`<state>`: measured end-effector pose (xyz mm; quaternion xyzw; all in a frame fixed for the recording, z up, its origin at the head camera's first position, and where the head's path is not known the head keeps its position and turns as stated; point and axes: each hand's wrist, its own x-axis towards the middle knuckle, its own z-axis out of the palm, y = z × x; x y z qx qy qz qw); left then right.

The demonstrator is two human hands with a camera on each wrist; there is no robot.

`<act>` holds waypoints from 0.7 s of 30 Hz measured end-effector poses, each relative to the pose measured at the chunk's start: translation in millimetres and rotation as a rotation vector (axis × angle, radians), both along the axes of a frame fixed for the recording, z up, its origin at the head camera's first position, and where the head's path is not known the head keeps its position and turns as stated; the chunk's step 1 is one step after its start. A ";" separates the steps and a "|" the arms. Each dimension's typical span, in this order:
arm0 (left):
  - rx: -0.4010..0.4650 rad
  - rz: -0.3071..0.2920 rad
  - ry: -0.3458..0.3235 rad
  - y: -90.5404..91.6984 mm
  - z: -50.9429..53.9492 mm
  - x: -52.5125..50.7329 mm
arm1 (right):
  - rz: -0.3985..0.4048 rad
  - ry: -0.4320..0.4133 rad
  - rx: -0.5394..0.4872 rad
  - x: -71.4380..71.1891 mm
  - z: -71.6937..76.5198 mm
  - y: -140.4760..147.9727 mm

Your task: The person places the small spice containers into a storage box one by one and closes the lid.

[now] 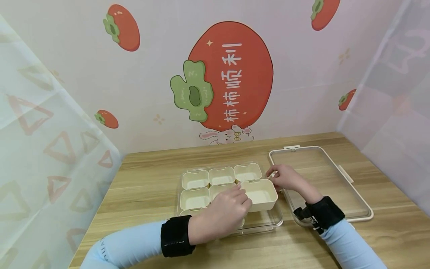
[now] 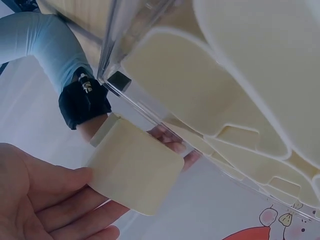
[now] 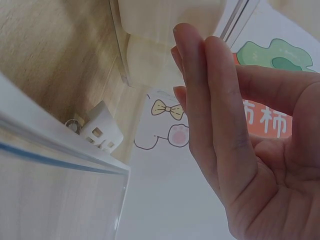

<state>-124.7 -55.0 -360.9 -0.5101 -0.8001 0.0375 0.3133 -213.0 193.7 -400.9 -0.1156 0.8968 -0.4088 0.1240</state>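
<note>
A cream rectangular bin (image 1: 260,195) is tilted above the front right of a clear plastic box (image 1: 265,224). My left hand (image 1: 221,211) pinches its left edge; in the left wrist view the thumb lies on one side of the bin (image 2: 135,167) with fingers beneath. Just beyond the bin's right end is my right hand (image 1: 288,178), near the box's far right corner. In the right wrist view its fingers (image 3: 225,115) are extended and hold nothing visible. Whether they touch the box or the bin, I cannot tell. Several similar bins (image 1: 195,199) sit in rows inside the box.
A clear lid (image 1: 319,179) with a white frame and latches lies on the wooden table (image 1: 141,190), right of the box. Behind the table stands a backdrop (image 1: 147,82) printed with persimmons; patterned sheets (image 1: 50,149) hang at both sides.
</note>
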 end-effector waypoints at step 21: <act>-0.105 -0.023 0.030 1.1 -7.5 13.8 | 0.005 -0.027 -0.047 -1.2 -1.7 1.1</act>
